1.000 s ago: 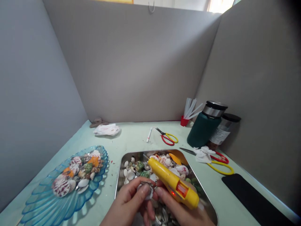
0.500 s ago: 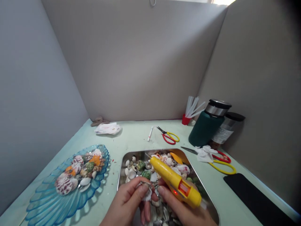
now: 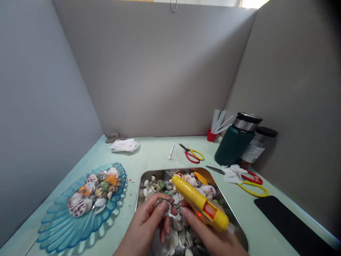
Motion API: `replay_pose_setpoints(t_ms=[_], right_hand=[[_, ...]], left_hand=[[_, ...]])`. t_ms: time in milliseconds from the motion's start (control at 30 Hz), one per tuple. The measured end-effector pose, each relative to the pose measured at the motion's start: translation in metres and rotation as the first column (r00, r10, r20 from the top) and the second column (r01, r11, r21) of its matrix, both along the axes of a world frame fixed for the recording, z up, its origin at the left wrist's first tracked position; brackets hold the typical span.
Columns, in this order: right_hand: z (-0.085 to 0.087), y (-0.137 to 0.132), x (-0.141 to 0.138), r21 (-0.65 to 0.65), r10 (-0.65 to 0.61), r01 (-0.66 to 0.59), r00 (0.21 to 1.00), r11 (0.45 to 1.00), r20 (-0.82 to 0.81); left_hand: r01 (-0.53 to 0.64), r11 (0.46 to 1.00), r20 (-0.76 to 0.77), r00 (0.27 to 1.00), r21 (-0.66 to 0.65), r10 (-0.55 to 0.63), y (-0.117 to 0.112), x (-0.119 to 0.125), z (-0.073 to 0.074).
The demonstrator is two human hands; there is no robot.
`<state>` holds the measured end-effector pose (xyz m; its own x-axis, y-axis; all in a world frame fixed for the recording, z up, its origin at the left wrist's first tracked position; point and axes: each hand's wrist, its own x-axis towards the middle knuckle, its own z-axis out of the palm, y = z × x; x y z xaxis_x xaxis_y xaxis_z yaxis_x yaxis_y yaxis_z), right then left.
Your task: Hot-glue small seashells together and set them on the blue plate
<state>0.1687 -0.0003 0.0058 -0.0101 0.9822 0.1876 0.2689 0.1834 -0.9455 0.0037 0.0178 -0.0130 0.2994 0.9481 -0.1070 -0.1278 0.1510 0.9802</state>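
Observation:
In my right hand (image 3: 210,231) is a yellow hot glue gun (image 3: 199,202), its red light lit and its nozzle angled up toward the far left of the tray. My left hand (image 3: 149,220) pinches a small whitish shell (image 3: 167,210), partly covered by the thumb and fingers. The fingertips of both hands are close together above a metal tray (image 3: 139,188) of mixed seashells. To the left lies a blue scalloped glass dish (image 3: 71,233), with a cluster of shells (image 3: 93,192) in shades of white, orange, purple and green on it.
Small scissors (image 3: 192,153) and a white pen-like stick (image 3: 171,151) lie behind the tray. On the right are larger scissors (image 3: 253,188) under crumpled tissue (image 3: 233,173), a green bottle (image 3: 234,142), a jar (image 3: 257,145), a black flat object (image 3: 290,224) and a red cup (image 3: 211,136) of glue sticks.
The view has shifted slightly, so the dish sits a little farther right. My left fingers have turned the shell slightly; the glue gun stays in my right hand.

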Motion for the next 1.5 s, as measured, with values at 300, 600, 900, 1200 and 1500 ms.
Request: replay_pose_setpoints(t_ms=[300,600,900,1200,1500], right_hand=[[-0.004,0.002,0.0,-0.08,-0.057,0.053,0.997,0.995,-0.056],[-0.006,0.003,0.0,-0.173,-0.099,0.092,0.994,0.981,-0.038],[-0.002,0.002,-0.001,-0.118,-0.073,0.066,0.996,0.991,-0.058],[-0.008,0.002,0.0,-0.171,-0.113,0.109,0.993,0.979,-0.016],[-0.01,0.001,0.002,-0.153,-0.094,0.092,0.996,0.984,-0.006]], left_hand=[[0.017,0.999,0.083,0.996,-0.03,-0.015,0.005,-0.002,-0.005],[-0.015,0.999,0.116,0.993,-0.037,0.019,0.005,-0.003,-0.002],[0.011,1.0,0.122,0.992,0.006,-0.012,0.005,-0.002,-0.006],[0.021,1.0,0.132,0.991,0.014,-0.023,0.003,-0.002,-0.008],[0.075,0.991,0.136,0.989,-0.11,-0.06,0.003,-0.004,-0.008]])
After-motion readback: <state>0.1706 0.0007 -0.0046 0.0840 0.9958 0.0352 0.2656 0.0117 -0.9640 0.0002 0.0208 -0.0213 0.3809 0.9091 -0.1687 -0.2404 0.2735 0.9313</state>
